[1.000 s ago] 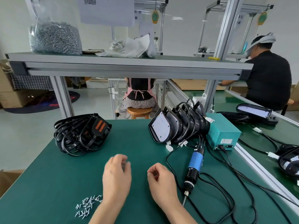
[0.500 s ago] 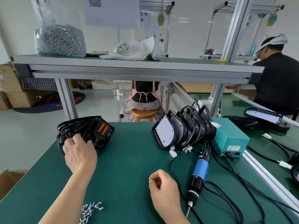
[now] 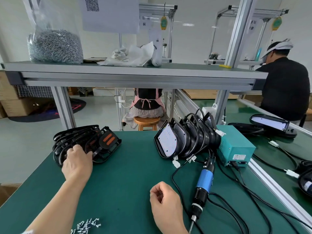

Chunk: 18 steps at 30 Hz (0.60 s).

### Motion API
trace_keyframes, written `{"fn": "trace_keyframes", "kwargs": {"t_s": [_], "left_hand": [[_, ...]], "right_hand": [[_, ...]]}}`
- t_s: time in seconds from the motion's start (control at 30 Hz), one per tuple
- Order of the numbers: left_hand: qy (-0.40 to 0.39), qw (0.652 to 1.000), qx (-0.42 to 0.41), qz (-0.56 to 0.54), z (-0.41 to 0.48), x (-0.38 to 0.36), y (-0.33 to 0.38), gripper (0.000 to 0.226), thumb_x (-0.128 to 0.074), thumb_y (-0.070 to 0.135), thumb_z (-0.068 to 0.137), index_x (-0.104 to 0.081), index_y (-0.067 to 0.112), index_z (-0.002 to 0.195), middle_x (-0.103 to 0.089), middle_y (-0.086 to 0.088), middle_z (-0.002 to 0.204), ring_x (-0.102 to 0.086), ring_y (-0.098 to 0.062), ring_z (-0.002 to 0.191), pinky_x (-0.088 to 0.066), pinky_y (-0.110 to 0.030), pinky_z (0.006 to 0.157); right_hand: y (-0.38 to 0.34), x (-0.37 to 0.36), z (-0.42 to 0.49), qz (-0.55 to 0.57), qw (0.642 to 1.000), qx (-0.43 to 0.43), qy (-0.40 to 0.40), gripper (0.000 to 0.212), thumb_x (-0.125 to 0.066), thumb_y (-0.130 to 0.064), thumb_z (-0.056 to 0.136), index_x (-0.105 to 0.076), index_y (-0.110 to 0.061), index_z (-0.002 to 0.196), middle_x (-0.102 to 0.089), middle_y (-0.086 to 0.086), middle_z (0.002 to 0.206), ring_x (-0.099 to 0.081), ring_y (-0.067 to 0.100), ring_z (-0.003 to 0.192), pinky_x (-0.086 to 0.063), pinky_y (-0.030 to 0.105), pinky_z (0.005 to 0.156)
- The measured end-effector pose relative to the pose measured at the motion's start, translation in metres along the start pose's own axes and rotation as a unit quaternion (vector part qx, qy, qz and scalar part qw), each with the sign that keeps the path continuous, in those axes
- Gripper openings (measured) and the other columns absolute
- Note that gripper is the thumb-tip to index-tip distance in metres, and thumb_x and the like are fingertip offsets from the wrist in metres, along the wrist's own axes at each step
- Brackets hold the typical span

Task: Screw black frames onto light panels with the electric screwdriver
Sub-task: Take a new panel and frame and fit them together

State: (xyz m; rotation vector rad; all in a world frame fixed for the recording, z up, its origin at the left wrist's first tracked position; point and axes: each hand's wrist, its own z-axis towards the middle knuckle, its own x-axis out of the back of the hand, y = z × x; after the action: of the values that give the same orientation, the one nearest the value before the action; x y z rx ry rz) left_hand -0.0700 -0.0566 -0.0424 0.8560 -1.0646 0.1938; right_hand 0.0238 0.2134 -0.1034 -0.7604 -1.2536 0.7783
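At the far left of the green table (image 3: 126,174), the left hand (image 3: 76,163) lies on the tangled pile of black frames (image 3: 101,141). Its fingers are curled over the near rim of one frame and its thumb is on the other side, which reads as a grip rather than a touch. The step in hand looks like picking a single frame. To do it well, the hand should lift one rim free of its neighbours and shake loose any loops that catch. Then it should carry the frame to the bare middle of the table, where a panel can lie flat under it.

The right hand (image 3: 166,206) rests near the front edge, loosely curled and holding nothing that shows. It lies just beside the electric screwdriver (image 3: 203,183), ready to take it. The light panels (image 3: 168,141) stand in a leaning row against the teal power box (image 3: 236,146), well apart from the frames. Loose screws (image 3: 87,225) lie at the near edge, close enough for either hand.
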Motion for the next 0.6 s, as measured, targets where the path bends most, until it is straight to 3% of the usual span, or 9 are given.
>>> {"fn": "trace_keyframes", "kwargs": {"t_s": [0.23, 0.3, 0.43, 0.6], "left_hand": [[-0.003, 0.999, 0.006, 0.048, 0.016, 0.001, 0.004, 0.031, -0.056, 0.030, 0.100, -0.070, 0.002, 0.104, -0.058, -0.017, 0.107, -0.060, -0.041, 0.090, -0.041, -0.041, 0.069], [-0.002, 0.998, 0.004, 0.056, 0.017, 0.001, 0.006, 0.034, -0.060, 0.034, 0.098, -0.071, 0.002, 0.097, -0.060, -0.017, 0.096, -0.062, -0.040, 0.085, -0.043, -0.039, 0.068], [-0.003, 0.997, 0.004, 0.071, 0.019, 0.003, 0.010, 0.028, -0.066, 0.024, 0.092, -0.059, 0.008, 0.071, -0.048, -0.011, 0.064, -0.052, -0.031, 0.066, -0.041, -0.035, 0.061], [-0.030, 0.999, -0.002, 0.034, 0.010, 0.001, 0.013, 0.030, -0.068, 0.016, 0.082, -0.051, 0.006, 0.060, -0.046, -0.012, 0.059, -0.046, -0.030, 0.062, -0.040, -0.035, 0.061]], "right_hand": [[-0.001, 0.001, 0.001, -0.010, 1.000, -0.004, -0.003, 0.010, -0.060, -0.025, 0.087, -0.058, -0.030, 0.079, -0.060, -0.027, 0.099, -0.058, 0.005, 0.077, -0.045, 0.018, 0.069], [-0.002, 0.001, 0.001, -0.010, 1.000, -0.007, -0.004, 0.008, -0.060, -0.026, 0.087, -0.059, -0.029, 0.080, -0.059, -0.027, 0.099, -0.057, 0.004, 0.076, -0.044, 0.016, 0.067], [-0.004, 0.001, 0.002, -0.003, 1.000, -0.006, -0.001, 0.007, -0.060, -0.026, 0.087, -0.058, -0.029, 0.081, -0.061, -0.024, 0.097, -0.057, 0.004, 0.075, -0.046, 0.018, 0.070], [-0.001, 0.001, 0.001, 0.003, 1.000, -0.003, -0.003, 0.009, -0.059, -0.027, 0.088, -0.057, -0.030, 0.080, -0.060, -0.024, 0.099, -0.058, 0.007, 0.078, -0.049, 0.023, 0.074]]}}
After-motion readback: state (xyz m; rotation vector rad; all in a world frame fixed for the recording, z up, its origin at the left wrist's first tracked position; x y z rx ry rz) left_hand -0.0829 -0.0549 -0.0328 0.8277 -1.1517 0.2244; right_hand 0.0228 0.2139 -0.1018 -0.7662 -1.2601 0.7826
